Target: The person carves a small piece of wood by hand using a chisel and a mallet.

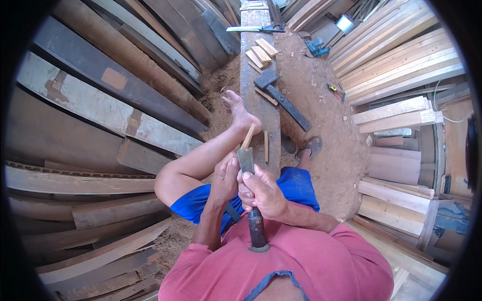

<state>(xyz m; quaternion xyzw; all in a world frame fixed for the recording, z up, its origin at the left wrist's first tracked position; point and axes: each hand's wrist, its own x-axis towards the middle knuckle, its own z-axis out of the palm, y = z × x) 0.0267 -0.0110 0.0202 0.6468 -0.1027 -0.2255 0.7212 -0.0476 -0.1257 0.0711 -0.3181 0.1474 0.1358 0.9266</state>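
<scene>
A wide flat chisel (246, 159) points away from me, the butt of its dark handle against my pink shirt. My right hand (263, 193) is closed around it where blade and handle meet. Just left of the blade, my left hand (224, 174) is closed on a thin wooden strip (248, 136), whose near part is hidden behind the blade and fingers. The strip's far end reaches my bare foot (242, 114), which rests at the edge of a long narrow plank bench (273, 150).
On the bench lie a dark mallet (268, 80), several short wood pieces (261, 53) and a handsaw (256, 28). A blue power tool (316, 47) and a yellow-and-red hand tool (335, 92) are on the dusty floor. Stacked boards (100, 123) line the left; more timber (401, 75) fills the right.
</scene>
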